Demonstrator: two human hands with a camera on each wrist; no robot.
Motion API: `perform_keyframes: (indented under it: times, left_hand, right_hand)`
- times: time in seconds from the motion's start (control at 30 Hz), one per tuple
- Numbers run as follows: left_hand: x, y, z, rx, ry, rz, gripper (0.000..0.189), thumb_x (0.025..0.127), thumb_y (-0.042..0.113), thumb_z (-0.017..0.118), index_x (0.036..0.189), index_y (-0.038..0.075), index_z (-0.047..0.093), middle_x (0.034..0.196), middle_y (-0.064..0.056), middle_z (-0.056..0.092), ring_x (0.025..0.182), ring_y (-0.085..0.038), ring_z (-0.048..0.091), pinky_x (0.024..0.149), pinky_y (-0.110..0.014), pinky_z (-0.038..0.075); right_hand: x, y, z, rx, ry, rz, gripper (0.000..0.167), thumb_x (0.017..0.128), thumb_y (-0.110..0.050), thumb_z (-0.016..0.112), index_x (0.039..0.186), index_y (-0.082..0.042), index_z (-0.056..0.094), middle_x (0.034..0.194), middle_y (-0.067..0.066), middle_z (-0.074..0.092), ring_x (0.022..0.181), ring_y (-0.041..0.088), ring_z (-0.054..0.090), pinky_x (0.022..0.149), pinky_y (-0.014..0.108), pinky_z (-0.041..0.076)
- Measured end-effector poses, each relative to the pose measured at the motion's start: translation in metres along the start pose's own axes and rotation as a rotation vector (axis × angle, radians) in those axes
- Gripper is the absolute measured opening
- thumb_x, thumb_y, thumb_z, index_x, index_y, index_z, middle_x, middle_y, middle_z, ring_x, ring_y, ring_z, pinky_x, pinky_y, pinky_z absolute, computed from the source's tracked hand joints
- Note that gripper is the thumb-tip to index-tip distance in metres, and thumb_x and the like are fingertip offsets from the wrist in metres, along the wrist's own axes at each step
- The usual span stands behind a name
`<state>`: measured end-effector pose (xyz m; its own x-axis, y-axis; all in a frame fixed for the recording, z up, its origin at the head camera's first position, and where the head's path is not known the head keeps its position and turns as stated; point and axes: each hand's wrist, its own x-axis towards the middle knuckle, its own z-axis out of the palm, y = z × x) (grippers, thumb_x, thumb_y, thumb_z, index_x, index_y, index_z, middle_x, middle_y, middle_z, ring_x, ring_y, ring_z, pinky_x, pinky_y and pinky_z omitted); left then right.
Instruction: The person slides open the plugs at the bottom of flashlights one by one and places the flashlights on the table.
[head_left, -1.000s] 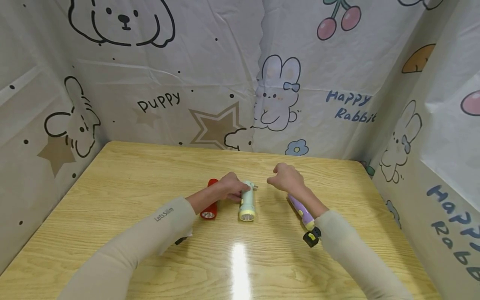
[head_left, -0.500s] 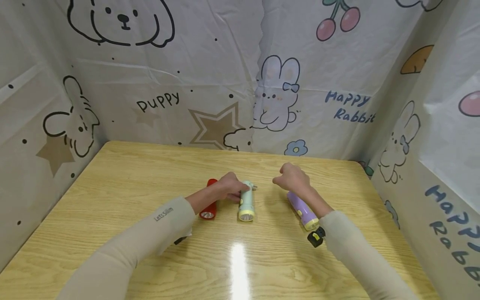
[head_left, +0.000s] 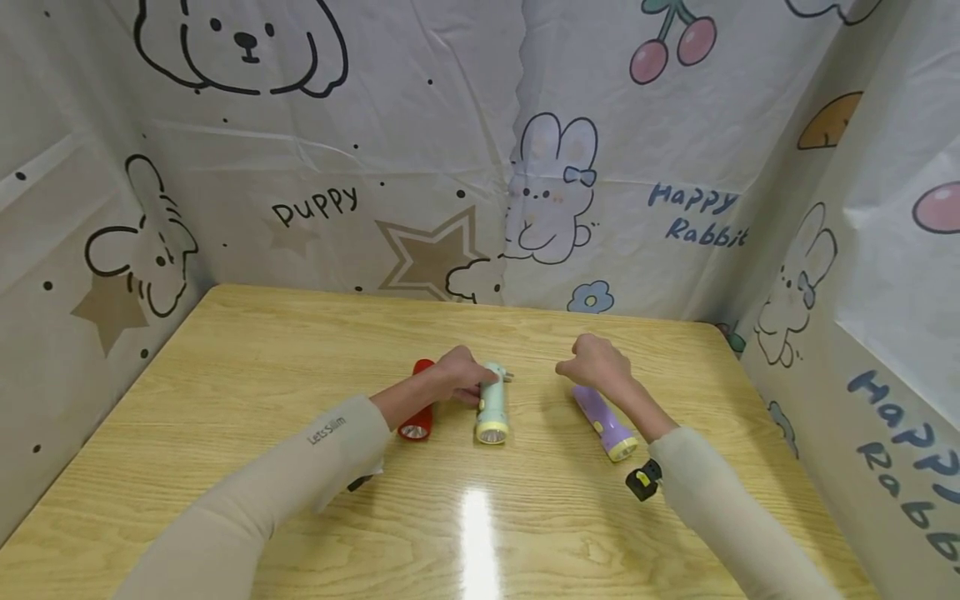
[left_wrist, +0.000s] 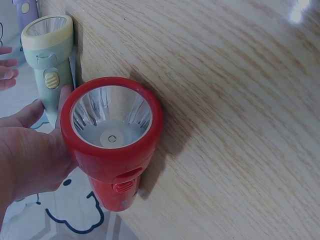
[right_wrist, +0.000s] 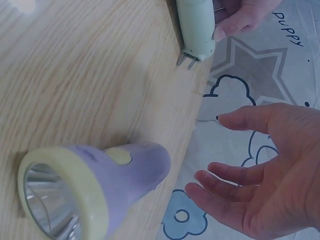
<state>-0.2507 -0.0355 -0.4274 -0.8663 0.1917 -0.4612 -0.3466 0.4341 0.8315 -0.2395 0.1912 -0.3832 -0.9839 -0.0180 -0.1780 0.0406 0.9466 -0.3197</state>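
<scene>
Pale cloth [head_left: 420,167] printed with cartoon animals and stars hangs behind a yellowish wood-grain table [head_left: 247,375], on which lies a mint-green, plastic-looking, tubular flashlight with a flared yellow-rimmed head [head_left: 492,410]. Its long axis runs nearly straight toward and away from the person, lens end nearer the sleeves, and two metal plug prongs [head_left: 509,377] jut rightward from its tail. Nearest to it is the left hand [head_left: 455,375], which comes from its left and grips its tail half lightly: one digit lies on top and others sit against its left side, while its lens end is left uncovered. To the right of the mint-green flashlight, apart from it and beyond the prongs, the right hand [head_left: 597,367] hangs with thumb and fingers loosely parted, holding nothing; its thumb side faces the prongs. Just left of the mint-green flashlight, partly under the left hand and forearm, lies a glossy red flashlight with a round reflector [head_left: 422,417], almost parallel to it. Well to its right is a purple, yellow-rimmed flashlight [head_left: 604,423], slanted, its lens end toward the person and farther right, its tail close below the right hand.
</scene>
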Motion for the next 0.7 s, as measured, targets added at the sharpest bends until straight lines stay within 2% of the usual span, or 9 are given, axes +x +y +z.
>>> perform_keyframes:
  times: [0.37, 0.7]
  left_hand:
    - [-0.001, 0.001, -0.001, -0.009, -0.002, -0.008, 0.041, 0.095, 0.012, 0.069, 0.123, -0.013, 0.052, 0.109, -0.019, 0.061, 0.09, -0.027, 0.068, 0.069, -0.029, 0.061]
    - [-0.001, 0.0, -0.001, -0.025, -0.02, -0.003, 0.042, 0.095, 0.011, 0.069, 0.124, -0.014, 0.051, 0.111, -0.02, 0.06, 0.092, -0.028, 0.067, 0.069, -0.029, 0.061]
  right_hand:
    - [-0.003, 0.012, -0.001, 0.005, -0.024, 0.014, 0.049, 0.086, -0.029, 0.071, 0.059, -0.017, 0.031, 0.054, -0.006, 0.024, 0.049, 0.008, 0.02, 0.045, 0.022, 0.018]
    - [-0.004, 0.021, 0.002, 0.006, -0.065, 0.024, 0.046, 0.084, -0.031, 0.075, 0.065, -0.014, 0.036, 0.056, -0.004, 0.031, 0.05, 0.009, 0.028, 0.045, 0.022, 0.024]
